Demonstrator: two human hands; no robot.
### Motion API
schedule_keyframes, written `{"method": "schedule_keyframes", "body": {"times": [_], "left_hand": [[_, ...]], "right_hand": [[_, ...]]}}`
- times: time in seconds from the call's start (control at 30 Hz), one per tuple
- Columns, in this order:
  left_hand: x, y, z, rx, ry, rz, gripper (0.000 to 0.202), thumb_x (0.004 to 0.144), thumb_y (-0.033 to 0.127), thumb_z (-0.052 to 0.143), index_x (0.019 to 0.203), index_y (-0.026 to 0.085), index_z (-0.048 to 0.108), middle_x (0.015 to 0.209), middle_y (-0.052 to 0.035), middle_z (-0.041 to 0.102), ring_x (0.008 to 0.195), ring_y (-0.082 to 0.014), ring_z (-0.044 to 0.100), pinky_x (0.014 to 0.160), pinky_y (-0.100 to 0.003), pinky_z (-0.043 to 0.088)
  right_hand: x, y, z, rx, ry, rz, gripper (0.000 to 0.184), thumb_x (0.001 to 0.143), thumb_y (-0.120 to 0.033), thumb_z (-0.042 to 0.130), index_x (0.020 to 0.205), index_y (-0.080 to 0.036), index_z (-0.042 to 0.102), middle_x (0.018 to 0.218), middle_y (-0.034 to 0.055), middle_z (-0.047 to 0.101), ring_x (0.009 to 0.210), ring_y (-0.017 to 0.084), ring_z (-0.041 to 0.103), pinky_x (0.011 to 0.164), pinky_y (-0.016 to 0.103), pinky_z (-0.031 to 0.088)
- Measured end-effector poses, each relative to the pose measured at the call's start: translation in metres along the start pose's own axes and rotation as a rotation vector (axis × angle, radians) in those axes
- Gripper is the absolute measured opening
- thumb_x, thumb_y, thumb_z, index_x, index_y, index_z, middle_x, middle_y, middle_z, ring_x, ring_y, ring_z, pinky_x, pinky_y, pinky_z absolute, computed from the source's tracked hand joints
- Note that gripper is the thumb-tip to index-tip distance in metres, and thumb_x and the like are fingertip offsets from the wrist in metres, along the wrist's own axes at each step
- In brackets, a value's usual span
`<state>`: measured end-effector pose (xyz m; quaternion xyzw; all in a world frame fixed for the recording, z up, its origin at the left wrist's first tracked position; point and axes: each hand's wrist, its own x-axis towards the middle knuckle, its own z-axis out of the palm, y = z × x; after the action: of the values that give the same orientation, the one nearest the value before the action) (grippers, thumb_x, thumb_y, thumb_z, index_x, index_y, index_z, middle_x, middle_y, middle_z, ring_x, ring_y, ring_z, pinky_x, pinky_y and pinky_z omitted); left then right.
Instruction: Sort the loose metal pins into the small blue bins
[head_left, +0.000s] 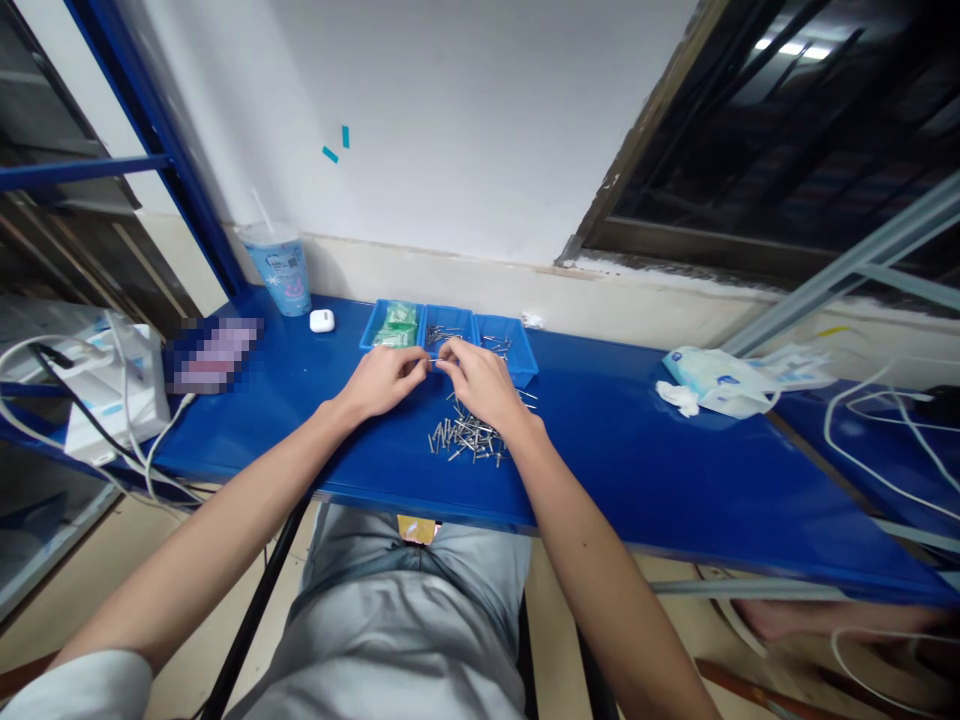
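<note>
My left hand (384,380) and my right hand (480,380) meet fingertip to fingertip above the blue table (637,450), both pinched on a small metal part too tiny to name. A loose pile of metal screws (469,436) lies just under my right wrist. Behind the hands stand three small blue trays: the left tray (396,325) holds green pieces, the middle tray (448,328) and the right tray (508,345) hold a few screws.
A plastic cup with a straw (279,265) and a white earbud case (322,320) sit at the back left. White boxes and cables (112,385) crowd the left edge. A tissue pack (712,380) lies at the right, with more cables beyond.
</note>
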<state>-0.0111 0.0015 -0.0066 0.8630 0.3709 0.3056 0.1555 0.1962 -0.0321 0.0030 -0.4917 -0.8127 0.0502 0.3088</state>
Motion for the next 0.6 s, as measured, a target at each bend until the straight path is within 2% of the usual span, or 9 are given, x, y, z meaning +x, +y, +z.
{"method": "schedule_keyframes", "body": {"times": [0.07,0.13,0.23,0.37,0.5,0.6], "left_hand": [[-0.0001,0.0001,-0.0002,0.004,-0.009,-0.001,0.033,0.101,0.037,0.046,0.088,0.018,0.069,0.061,0.0009,0.059,0.057,-0.0141,0.05,0.06,-0.028,0.032],[-0.0002,-0.0002,-0.0001,0.009,-0.008,-0.003,0.033,0.101,0.037,0.045,0.087,0.018,0.069,0.06,0.0013,0.058,0.057,-0.0138,0.049,0.061,-0.028,0.032],[-0.0001,-0.001,0.0002,0.003,-0.006,0.001,0.033,0.101,0.036,0.045,0.087,0.018,0.068,0.061,0.0011,0.059,0.057,-0.0139,0.05,0.06,-0.028,0.032],[0.0002,-0.0018,0.0008,-0.01,-0.024,0.009,0.032,0.101,0.036,0.046,0.091,0.017,0.069,0.062,0.0007,0.061,0.057,-0.0137,0.051,0.06,-0.027,0.033],[0.0002,-0.0016,0.0007,-0.011,-0.031,0.009,0.033,0.102,0.037,0.045,0.091,0.017,0.069,0.062,0.0004,0.062,0.056,-0.0138,0.051,0.06,-0.027,0.034],[0.0,-0.0012,0.0005,-0.023,-0.045,0.016,0.032,0.102,0.036,0.045,0.092,0.017,0.07,0.063,-0.0003,0.063,0.057,-0.0143,0.052,0.061,-0.027,0.034]], "right_hand": [[0.0002,0.0006,0.0004,0.0,-0.002,0.004,0.022,0.107,-0.034,0.047,0.1,-0.024,0.065,0.099,0.0058,0.075,0.09,0.022,0.067,0.076,0.032,0.042],[0.0003,0.0012,0.0007,0.019,-0.006,0.004,0.02,0.106,-0.036,0.05,0.106,-0.024,0.065,0.098,0.0045,0.075,0.088,0.022,0.067,0.076,0.032,0.042],[0.0004,0.0012,0.0007,0.027,-0.006,0.003,0.014,0.104,-0.031,0.054,0.114,-0.025,0.062,0.098,0.0037,0.074,0.086,0.021,0.067,0.075,0.032,0.042],[0.0003,0.0001,-0.0003,0.007,-0.016,0.012,0.019,0.107,-0.033,0.048,0.1,-0.024,0.063,0.095,0.0045,0.074,0.085,0.021,0.066,0.074,0.032,0.041],[-0.0002,0.0001,-0.0006,0.033,0.001,-0.001,0.013,0.103,-0.032,0.056,0.113,-0.025,0.061,0.097,0.003,0.073,0.084,0.021,0.066,0.074,0.031,0.042],[-0.0002,0.0005,-0.0004,0.016,0.01,-0.003,0.012,0.105,-0.029,0.051,0.106,-0.024,0.062,0.101,0.005,0.073,0.089,0.022,0.067,0.077,0.033,0.043]]}}
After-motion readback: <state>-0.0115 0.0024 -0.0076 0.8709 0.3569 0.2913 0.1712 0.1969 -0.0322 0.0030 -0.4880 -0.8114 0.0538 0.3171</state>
